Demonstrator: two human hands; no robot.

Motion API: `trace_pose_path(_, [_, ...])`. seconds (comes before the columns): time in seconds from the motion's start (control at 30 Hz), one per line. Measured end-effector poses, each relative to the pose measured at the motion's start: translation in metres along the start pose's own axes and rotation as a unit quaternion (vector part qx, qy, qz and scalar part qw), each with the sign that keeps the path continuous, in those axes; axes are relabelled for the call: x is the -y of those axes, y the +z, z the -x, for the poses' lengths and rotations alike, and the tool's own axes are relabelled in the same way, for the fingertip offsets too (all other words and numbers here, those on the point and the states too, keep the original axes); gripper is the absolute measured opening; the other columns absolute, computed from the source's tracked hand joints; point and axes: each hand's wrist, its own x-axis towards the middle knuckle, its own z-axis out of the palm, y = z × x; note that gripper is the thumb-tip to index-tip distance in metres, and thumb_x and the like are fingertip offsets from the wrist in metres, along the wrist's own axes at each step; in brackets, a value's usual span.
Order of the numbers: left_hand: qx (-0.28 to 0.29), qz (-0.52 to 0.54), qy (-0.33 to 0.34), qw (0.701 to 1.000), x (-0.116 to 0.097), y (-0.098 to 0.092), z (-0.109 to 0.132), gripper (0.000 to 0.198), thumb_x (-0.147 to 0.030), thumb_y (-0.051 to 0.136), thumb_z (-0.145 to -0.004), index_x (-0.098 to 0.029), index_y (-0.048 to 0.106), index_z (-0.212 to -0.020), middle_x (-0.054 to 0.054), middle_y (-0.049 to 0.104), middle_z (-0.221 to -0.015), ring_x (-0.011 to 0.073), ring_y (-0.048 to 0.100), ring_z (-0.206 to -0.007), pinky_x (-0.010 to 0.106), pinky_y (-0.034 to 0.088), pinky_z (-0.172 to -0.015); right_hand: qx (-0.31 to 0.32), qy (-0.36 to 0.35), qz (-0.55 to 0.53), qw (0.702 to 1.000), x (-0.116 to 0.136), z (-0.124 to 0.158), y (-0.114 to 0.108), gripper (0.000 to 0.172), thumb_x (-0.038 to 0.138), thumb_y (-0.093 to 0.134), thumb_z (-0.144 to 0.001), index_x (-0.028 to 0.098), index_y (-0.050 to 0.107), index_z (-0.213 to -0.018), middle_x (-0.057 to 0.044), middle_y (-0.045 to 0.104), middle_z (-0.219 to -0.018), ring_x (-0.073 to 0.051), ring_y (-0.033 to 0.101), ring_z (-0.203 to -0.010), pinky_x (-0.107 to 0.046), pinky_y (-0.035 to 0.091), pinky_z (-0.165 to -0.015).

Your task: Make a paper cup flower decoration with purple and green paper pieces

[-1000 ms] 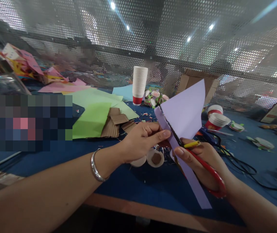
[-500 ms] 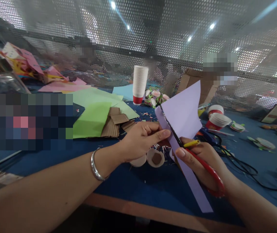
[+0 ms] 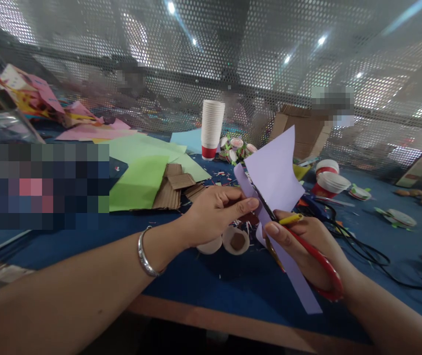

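Between thumb and fingers, my left hand (image 3: 220,214) pinches a sheet of purple paper (image 3: 273,170) near its cut edge. My right hand (image 3: 303,246) is closed round red-handled scissors (image 3: 325,268), whose dark blade lies along the line between the large piece and a long strip. That purple strip (image 3: 303,291) hangs down past my right thumb. A short yellow stick (image 3: 291,219), perhaps a pen, pokes out by my right fingers. Below my left hand stand small paper cups; one cup (image 3: 236,240) shows a brown piece inside.
Green paper (image 3: 140,185) and cardboard pieces (image 3: 168,190) lie to the left. A tall stack of paper cups (image 3: 212,129) stands behind, near small paper turtles (image 3: 235,145). At right are more cups (image 3: 330,183), a black cable (image 3: 362,246) and a cardboard box (image 3: 303,132).
The large purple piece has tilted and folded away from the strip, its top corner shifting left. The scissor blades look more closed. The strip's lower end has risen slightly; both hands stay nearly in place.
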Motion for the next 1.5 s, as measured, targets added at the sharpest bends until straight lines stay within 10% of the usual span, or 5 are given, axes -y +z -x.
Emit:
trace_pose_path(0.77, [0.003, 0.053, -0.033, 0.998, -0.001, 0.001, -0.002, 0.026, -0.019, 0.063, -0.093, -0.013, 0.065, -0.068, -0.002, 0.064, -0.065, 0.0072, 0.060, -0.062, 0.017, 0.049, -0.061, -0.036, 0.013, 0.018, 0.999, -0.001, -0.004, 0.002, 0.056, 0.071, 0.053, -0.090, 0.025, 0.041, -0.061, 0.005, 0.041, -0.046, -0.013, 0.042, -0.047, -0.026, 0.034, -0.048])
trace_pose_path(1.1, [-0.142, 0.163, -0.026, 0.976, -0.004, -0.017, -0.005, 0.010, -0.022, 0.066, -0.089, -0.015, 0.064, -0.096, 0.003, 0.074, -0.084, 0.0101, 0.066, -0.066, 0.022, 0.055, -0.064, -0.046, 0.030, -0.066, 0.996, 0.000, 0.001, 0.000, 0.045, 0.065, 0.064, -0.087, 0.024, 0.057, -0.071, 0.006, 0.052, -0.045, -0.010, 0.045, -0.035, -0.023, 0.034, -0.036])
trace_pose_path(1.5, [-0.208, 0.144, -0.048, 0.966, -0.002, -0.028, -0.007, 0.016, -0.018, 0.073, -0.085, -0.017, 0.059, -0.094, 0.000, 0.074, -0.079, 0.0113, 0.068, -0.064, 0.024, 0.057, -0.060, 0.061, 0.029, 0.239, 0.969, -0.022, -0.017, -0.003, 0.022, 0.042, 0.056, -0.092, 0.024, 0.067, -0.095, -0.002, 0.071, -0.070, -0.020, 0.065, -0.062, -0.029, 0.040, -0.058])
